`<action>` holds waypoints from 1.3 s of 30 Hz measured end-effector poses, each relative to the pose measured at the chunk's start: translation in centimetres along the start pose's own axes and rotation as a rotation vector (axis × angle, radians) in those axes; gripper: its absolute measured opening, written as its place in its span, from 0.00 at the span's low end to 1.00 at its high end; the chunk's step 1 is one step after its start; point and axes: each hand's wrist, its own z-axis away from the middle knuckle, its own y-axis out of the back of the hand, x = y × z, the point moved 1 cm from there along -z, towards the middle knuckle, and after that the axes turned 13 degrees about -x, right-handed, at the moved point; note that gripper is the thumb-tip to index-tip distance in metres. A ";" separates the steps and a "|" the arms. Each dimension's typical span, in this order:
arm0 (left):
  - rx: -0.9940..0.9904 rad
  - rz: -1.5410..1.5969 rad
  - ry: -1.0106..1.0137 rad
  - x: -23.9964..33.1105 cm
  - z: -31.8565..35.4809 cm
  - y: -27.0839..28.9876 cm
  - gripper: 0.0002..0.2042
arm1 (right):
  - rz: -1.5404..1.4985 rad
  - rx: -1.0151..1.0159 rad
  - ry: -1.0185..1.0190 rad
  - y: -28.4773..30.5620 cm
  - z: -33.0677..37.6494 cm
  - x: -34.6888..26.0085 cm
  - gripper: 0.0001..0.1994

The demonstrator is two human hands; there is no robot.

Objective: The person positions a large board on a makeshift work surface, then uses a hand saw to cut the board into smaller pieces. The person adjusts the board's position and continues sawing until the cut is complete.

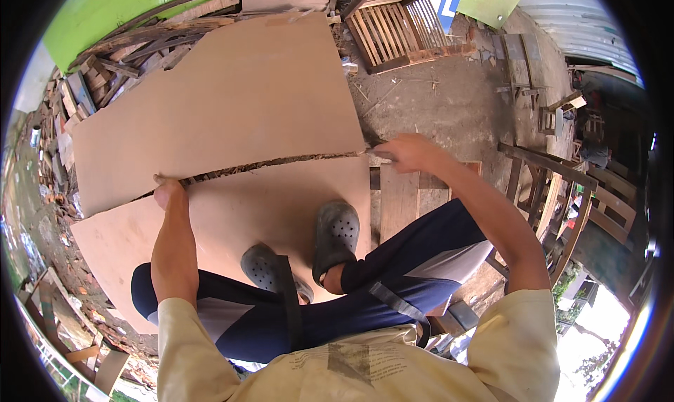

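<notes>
Left hand [170,191] presses flat, fingers open, on the near board [274,198] at the left end of a cut. Right hand [411,153] is closed around a thin tool [372,151] at the cut's right end. Cut runs left-right between near and far board [225,100]. Both shoes [335,233] stand on the near board.

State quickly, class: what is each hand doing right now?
Left hand: pressed on the edge of the near board, gripping nothing visible.
Right hand: closed around a thin tool at the gap between the boards.
</notes>
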 end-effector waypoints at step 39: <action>-0.421 1.697 -0.870 11.7 6.8 13.8 0.23 | -0.690 1.189 -0.036 14.6 12.5 -8.0 0.27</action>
